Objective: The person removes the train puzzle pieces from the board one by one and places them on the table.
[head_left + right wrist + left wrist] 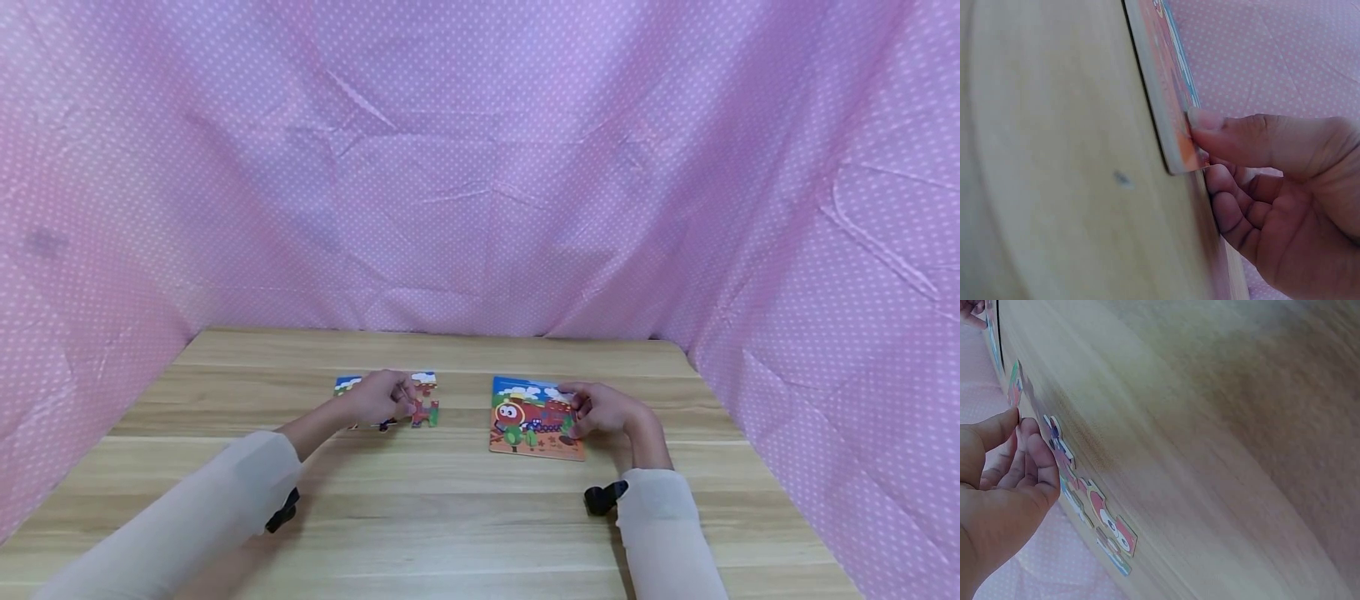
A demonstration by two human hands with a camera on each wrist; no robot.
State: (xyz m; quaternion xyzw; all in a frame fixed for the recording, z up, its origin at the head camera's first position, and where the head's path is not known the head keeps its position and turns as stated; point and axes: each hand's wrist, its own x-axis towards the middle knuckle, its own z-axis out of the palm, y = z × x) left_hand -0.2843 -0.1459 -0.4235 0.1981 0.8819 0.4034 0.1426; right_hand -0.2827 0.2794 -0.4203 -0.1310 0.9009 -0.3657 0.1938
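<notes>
On the left of the table, my left hand (381, 398) pinches a red and green jigsaw piece (425, 414) between thumb and fingers; the left wrist view shows that piece (1015, 386) beyond the thumb tip. Beneath and beside this hand lie other jigsaw pieces (1110, 522), some with a red face and white eyes, partly covered in the head view. My right hand (609, 410) grips the right side of a square puzzle board (525, 417) printed with a red train. Its thumb (1216, 128) lies over the board's face, with curled fingers at the edge.
The pieces and the board rest on a light wood-grain table (450, 517). Pink polka-dot cloth (480, 208) hangs behind and along both sides. A black wrist camera (603, 498) sticks out beside the right sleeve.
</notes>
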